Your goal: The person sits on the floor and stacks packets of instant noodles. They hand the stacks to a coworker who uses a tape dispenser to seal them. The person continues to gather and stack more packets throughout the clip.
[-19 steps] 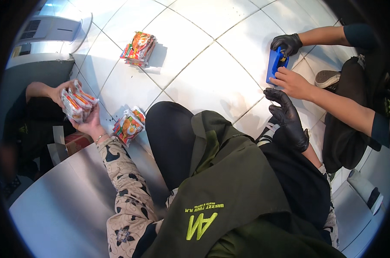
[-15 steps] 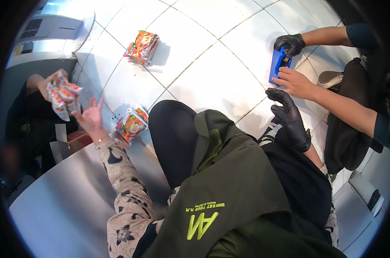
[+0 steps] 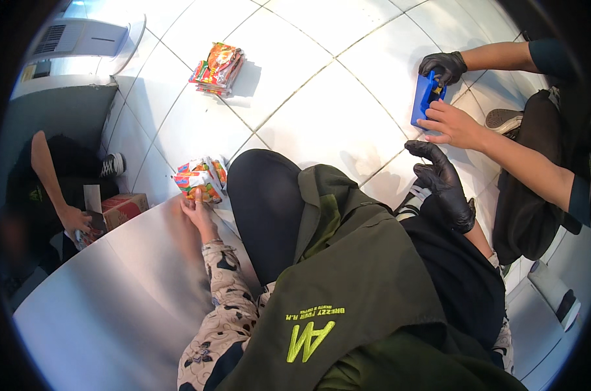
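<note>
White tiled floor [image 3: 321,124] takes up most of the view, with a big curved metal sheet [image 3: 113,293] filling the lower left. The wearer sits there with an olive green apron [image 3: 347,280] over the lap, and it has a yellow-green logo patch low on the front.

Left of the sheet there's a small red-and-tan carton [image 3: 122,208], right beside another person's hand that's holding something I can't make out.

Further up the floor sits a stack of snack packs [image 3: 217,68], flat, orange-red with green bits, well apart from everything else. A second pile of packs [image 3: 201,177] in the same colours sits just off the sheet's edge, by the wearer's knee.

Left hand [image 3: 201,212], bare, with a patterned sleeve, is on that near pile, fingers closed on the bottom pack. Right hand [image 3: 445,189] is in a black glove, fingers curled loose, holding nothing, hovering above the lap.

Top right, a co-worker has a blue device [image 3: 424,98] held upright between one gloved hand and one bare hand.
</note>
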The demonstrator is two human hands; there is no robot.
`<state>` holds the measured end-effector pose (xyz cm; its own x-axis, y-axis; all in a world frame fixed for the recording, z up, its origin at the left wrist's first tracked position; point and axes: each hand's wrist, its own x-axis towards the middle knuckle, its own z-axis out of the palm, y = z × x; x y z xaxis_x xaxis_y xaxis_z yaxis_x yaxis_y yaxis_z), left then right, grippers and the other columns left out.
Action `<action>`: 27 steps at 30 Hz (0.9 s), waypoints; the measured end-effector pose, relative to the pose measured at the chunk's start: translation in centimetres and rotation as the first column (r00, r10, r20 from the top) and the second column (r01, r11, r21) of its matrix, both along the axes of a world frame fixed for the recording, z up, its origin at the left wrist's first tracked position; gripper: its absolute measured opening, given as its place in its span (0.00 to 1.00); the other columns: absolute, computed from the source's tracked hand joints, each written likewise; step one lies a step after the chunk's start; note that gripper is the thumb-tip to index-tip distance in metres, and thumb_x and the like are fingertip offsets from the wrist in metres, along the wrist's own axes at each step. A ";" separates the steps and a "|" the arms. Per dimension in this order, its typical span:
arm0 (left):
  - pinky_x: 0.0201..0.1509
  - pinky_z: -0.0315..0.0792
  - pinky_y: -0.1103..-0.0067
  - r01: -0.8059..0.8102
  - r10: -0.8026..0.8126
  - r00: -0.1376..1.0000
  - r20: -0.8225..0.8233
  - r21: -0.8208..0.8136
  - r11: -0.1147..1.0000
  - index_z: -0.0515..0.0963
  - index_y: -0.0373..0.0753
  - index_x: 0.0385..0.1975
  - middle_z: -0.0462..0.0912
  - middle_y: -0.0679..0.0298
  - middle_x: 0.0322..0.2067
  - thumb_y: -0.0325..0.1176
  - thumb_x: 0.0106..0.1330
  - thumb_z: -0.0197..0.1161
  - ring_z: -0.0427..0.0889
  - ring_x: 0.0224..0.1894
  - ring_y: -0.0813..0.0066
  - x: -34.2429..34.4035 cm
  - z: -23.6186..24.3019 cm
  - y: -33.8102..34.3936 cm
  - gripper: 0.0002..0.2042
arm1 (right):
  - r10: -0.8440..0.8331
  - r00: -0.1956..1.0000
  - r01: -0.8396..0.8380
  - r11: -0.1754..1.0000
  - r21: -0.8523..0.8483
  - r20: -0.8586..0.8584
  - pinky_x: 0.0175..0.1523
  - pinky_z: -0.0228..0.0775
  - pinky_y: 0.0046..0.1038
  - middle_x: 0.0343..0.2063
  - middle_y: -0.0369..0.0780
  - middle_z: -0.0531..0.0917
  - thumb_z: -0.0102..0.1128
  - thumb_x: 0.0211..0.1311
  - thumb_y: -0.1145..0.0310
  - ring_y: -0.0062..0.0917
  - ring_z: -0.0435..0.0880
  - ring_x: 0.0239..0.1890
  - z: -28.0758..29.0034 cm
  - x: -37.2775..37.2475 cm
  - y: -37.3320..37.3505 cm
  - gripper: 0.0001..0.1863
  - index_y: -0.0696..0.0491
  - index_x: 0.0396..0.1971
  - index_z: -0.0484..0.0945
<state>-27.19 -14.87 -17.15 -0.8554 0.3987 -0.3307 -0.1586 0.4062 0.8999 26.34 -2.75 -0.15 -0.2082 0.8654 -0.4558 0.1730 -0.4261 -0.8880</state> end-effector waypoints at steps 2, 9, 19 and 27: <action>0.55 0.73 0.72 0.164 -0.171 0.984 -0.046 -0.129 0.978 0.57 0.27 0.64 0.67 0.47 0.57 0.44 0.57 0.76 0.74 0.55 0.62 -1.4 0.5 1.1 0.43 | -0.041 0.999 0.039 0.997 -0.064 -0.036 0.49 0.66 0.19 0.54 0.32 0.76 0.60 0.67 0.70 0.12 0.70 0.39 0.5 -0.1 0.3 0.22 0.54 0.60 0.71; 0.49 0.77 0.76 0.417 -0.509 0.856 -0.092 -0.460 0.784 0.68 0.24 0.51 0.75 0.46 0.50 0.53 0.47 0.80 0.80 0.47 0.65 -5.0 0.4 8.0 0.43 | 0.043 0.999 -0.044 0.998 0.053 0.014 0.55 0.68 0.24 0.56 0.36 0.76 0.60 0.68 0.68 0.19 0.75 0.51 -0.8 0.4 0.1 0.21 0.54 0.59 0.72; 0.49 0.78 0.75 0.876 -0.878 0.473 0.070 -0.142 0.460 0.67 0.27 0.56 0.81 0.53 0.46 0.45 0.53 0.78 0.83 0.44 0.71 2.7 0.5 22.5 0.38 | 0.164 0.983 -0.167 0.985 0.034 0.078 0.58 0.69 0.28 0.54 0.38 0.77 0.61 0.67 0.62 0.23 0.75 0.54 -3.9 -0.7 2.1 0.21 0.54 0.56 0.75; 0.51 0.78 0.75 0.987 -0.996 0.081 0.028 -0.138 0.076 0.58 0.21 0.50 0.79 0.47 0.46 0.47 0.50 0.80 0.81 0.48 0.68 25.4 -1.2 22.1 0.43 | 0.145 0.984 -0.143 0.989 -0.033 0.107 0.71 0.56 0.39 0.69 0.53 0.52 0.73 0.52 0.47 0.43 0.57 0.71 -14.6 -1.1 1.7 0.58 0.58 0.72 0.45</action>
<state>-1.75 7.20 -18.36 0.2800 0.8697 -0.4065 0.5103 0.2238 0.8304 25.24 -1.02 -14.78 -0.2779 0.8177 -0.5040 0.3288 -0.4120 -0.8498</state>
